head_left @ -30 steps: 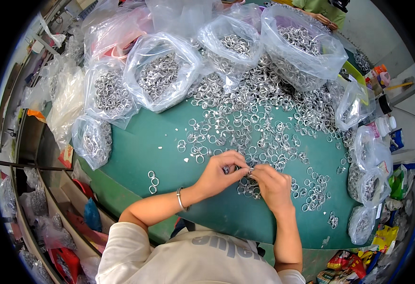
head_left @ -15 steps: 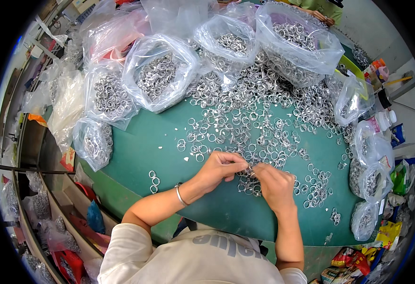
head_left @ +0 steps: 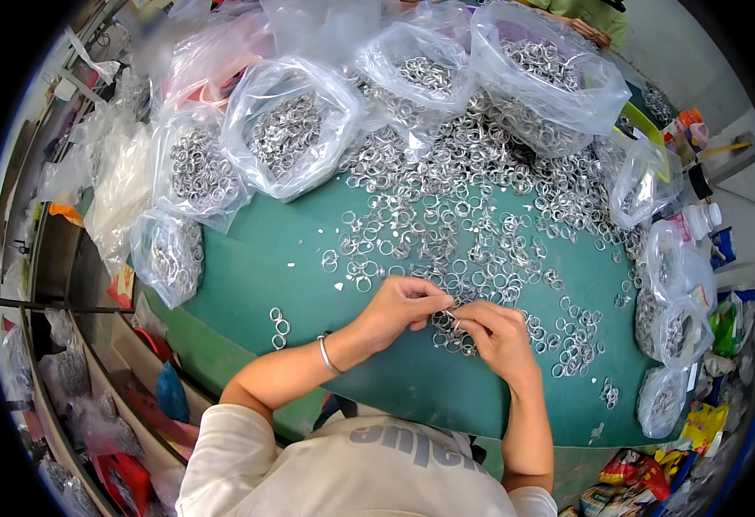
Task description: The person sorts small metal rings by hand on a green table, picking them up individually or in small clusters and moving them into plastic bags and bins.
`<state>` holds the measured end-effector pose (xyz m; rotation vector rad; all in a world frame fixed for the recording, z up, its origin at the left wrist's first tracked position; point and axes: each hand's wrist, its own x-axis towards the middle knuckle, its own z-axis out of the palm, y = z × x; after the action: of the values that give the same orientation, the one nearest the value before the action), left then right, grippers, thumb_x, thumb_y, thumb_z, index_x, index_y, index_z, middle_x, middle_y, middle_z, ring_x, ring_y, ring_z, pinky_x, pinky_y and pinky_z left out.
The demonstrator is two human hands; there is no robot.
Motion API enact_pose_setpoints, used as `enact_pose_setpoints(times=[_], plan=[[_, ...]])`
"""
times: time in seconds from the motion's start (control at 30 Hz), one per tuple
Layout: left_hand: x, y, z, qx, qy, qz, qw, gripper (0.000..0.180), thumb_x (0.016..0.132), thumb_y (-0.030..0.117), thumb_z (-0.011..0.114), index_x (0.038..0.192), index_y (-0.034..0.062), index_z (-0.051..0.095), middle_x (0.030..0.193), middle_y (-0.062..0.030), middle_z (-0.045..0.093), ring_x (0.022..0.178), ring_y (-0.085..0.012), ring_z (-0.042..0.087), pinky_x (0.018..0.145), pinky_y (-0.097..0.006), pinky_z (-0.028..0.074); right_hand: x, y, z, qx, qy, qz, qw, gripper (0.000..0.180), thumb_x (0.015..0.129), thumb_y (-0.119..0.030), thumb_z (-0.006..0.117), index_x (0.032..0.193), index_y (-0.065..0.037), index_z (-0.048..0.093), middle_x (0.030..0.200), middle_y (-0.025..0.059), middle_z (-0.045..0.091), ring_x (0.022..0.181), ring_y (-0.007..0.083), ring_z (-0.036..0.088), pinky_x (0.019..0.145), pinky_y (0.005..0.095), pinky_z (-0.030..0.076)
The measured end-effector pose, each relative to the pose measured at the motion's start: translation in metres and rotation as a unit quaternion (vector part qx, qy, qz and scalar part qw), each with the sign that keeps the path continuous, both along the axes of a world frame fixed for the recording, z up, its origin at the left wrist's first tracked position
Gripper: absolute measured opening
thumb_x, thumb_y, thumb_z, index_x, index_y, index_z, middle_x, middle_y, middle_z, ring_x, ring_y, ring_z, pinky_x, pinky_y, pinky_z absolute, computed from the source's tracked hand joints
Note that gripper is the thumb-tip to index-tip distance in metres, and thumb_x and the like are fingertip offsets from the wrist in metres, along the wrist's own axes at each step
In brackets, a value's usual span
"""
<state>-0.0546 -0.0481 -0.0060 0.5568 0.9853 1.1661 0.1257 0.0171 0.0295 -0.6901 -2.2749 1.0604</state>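
My left hand (head_left: pixel 401 308), with a silver bangle (head_left: pixel 329 355) on its wrist, pinches a small silver metal ring (head_left: pixel 449 312) between thumb and index finger. Close against it, my right hand (head_left: pixel 500 336) is closed in a pinch too, with a ring (head_left: pixel 456 326) at its fingertips. Fingers partly cover these small pieces, so their exact shape is hard to make out. Just under the hands lies a small cluster of metal rings (head_left: pixel 456 345). Beyond the fingers, many loose rings (head_left: pixel 420 233) spread over the green tabletop (head_left: pixel 257 258), thickening into a heap (head_left: pixel 455 159).
Clear plastic bags of rings line the far side, including one bag (head_left: pixel 287 138) at centre left and a larger one (head_left: pixel 549 77). Smaller bags (head_left: pixel 663 401) stand along the right edge. Three rings (head_left: pixel 280 327) lie apart at left. Another person's hand (head_left: pixel 591 33) shows at the far right.
My right hand has turned and its fingers have drawn slightly down from the left fingertips, showing a ring. My left hand has barely moved.
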Motion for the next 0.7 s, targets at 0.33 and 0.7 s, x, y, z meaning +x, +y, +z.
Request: enact_pose_setpoints(times=[0.33,0.7], plan=[[-0.009,0.003,0.002,-0.056,-0.093,-0.024,0.994,0.016,0.093,0.018,0.058,0.092,0.0034,0.064,0.084,-0.001,0.064,0.048,-0.0006,0.029,0.045,-0.019,0.027,0.001,0.006,-0.012,-0.341,0.164,-0.188,0.906,0.015,0.094,-0.008,0.052,0.105,-0.001,0.06,0.081,0.0052,0.063,0.045,0.001,0.037,0.039,0.0149,0.025],[-0.008,0.002,0.01,-0.051,-0.056,-0.059,0.995,0.021,0.095,0.023,0.057,0.089,0.004,0.064,0.081,-0.0028,0.062,0.048,-0.0011,0.032,0.044,-0.018,0.03,-0.003,-0.002,0.005,-0.142,0.012,-0.124,0.982,0.03,0.076,0.003,0.066,0.105,-0.004,0.065,0.095,0.0042,0.059,0.049,0.0074,0.035,0.048,0.0233,0.033]])
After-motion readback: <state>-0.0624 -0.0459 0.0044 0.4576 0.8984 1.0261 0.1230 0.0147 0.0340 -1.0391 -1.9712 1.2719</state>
